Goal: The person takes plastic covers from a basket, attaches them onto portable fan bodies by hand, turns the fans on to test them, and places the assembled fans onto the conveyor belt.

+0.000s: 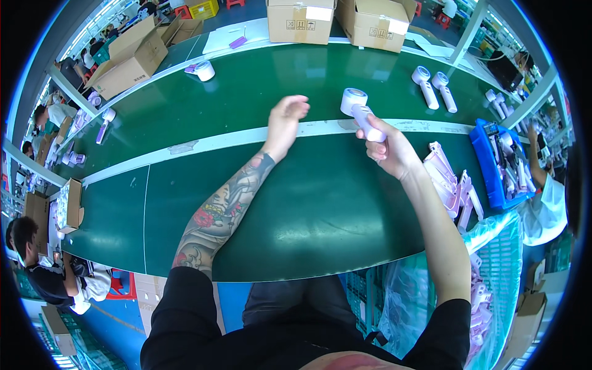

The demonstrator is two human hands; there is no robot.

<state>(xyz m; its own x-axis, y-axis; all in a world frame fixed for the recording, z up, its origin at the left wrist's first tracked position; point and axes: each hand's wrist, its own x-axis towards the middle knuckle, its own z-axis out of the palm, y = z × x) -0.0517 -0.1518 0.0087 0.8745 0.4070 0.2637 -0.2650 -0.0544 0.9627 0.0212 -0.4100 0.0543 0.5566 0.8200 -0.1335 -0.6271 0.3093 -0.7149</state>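
In my right hand (385, 148) is a white and lilac handheld fan (356, 103). My fingers wrap around its handle, and its round head points away from me over the pale rail (327, 127) of the bench. My left hand (288, 117) hovers to the left of the fan, apart from it. Its fingers are loosely bent and hold nothing. Two similar fans (425, 88) lie side by side on the green belt (259, 80) at the far right. More fan pieces (204, 71) rest on the belt at the left.
Lilac plastic shells (444, 176) are piled right of my right forearm, beside a blue bin (495, 179) of parts. A plastic-lined crate (499, 265) stands lower right. Cardboard boxes (301, 23) line the far side. A person (46, 271) sits at the left; another's arm (538, 163) shows at the right.
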